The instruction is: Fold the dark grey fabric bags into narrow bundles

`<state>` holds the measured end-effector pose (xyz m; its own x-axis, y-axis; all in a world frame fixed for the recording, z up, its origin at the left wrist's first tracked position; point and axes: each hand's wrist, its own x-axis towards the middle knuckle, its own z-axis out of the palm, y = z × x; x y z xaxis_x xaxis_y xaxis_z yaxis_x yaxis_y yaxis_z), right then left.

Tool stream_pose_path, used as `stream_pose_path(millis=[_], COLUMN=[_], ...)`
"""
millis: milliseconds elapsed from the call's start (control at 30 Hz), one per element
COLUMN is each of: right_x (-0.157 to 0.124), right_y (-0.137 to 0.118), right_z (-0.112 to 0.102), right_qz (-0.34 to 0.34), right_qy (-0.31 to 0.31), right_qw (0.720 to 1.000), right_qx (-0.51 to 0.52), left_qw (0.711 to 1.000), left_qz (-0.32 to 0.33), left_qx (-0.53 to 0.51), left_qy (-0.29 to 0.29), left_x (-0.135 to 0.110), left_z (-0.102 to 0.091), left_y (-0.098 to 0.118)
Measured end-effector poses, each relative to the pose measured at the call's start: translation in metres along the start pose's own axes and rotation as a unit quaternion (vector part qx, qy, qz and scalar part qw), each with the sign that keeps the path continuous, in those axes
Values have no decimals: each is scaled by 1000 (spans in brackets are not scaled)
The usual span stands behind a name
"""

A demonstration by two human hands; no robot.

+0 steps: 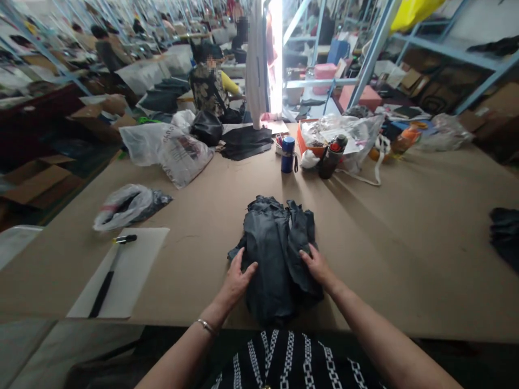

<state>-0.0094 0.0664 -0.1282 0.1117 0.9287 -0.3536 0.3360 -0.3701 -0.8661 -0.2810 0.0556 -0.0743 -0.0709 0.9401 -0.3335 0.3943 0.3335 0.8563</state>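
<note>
A loose pile of dark blue-grey leather pieces (271,254) lies on the brown paper-covered table (397,270), close to the near edge. My left hand (239,278) rests on the pile's left side with its fingers spread. My right hand (318,267) lies on the pile's right side, its fingers also apart. Neither hand is visibly gripping the leather. To the left, a black-handled tool (103,289) lies on a white board (133,270).
A blue flask (287,155) and a dark bottle (332,156) stand ahead beside an orange tray (308,138). Plastic bags (168,154) and dark material lie beyond. More dark leather (505,237) sits at the right edge. A seated co-worker (206,89) is at the far end.
</note>
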Motion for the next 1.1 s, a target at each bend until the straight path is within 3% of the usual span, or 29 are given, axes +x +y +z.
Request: stream_pose_path(millis=[67,133,267,333,467,567,667,800,900,1000,1100], right_x=[-18,-36,-57,-59,-49,-35,-24,-25,-27,-25,-22], right_y=[-17,-31,-45,-47,-46,-34,-14,2,1,-3,-6], right_z=[25,44,66,71,63,40,18,15,22,26,26], right_qz=[-42,-90,-172,-200,-216,-137,17,146,168,132,103], right_qy=[-45,-94,-199,-216,-215,-138,-30,-67,-84,-66,-78], right_qw=[996,981,937,923,934,981,986,964,955,960,965], right_qx=[-61,-146,-231,-250,-185,26,166,210,231,238,230], left_qw=[997,994,998,998,996,991,984,987,988,968,936], left_qz=[-5,-17,-45,-49,-70,-96,-107,-98,-72,25,206], left_qx=[-29,-48,-9,28,48,96,137,125,137,224,230], left_qy=[-68,-99,-43,-7,7,22,29,34,29,110,168], left_x=[2,3,6,9,19,29,34,33,29,21,4], left_z=[13,18,8,3,9,16,18,15,7,2,7], left_y=[11,15,13,9,0,-8,-14,-16,-7,20,59])
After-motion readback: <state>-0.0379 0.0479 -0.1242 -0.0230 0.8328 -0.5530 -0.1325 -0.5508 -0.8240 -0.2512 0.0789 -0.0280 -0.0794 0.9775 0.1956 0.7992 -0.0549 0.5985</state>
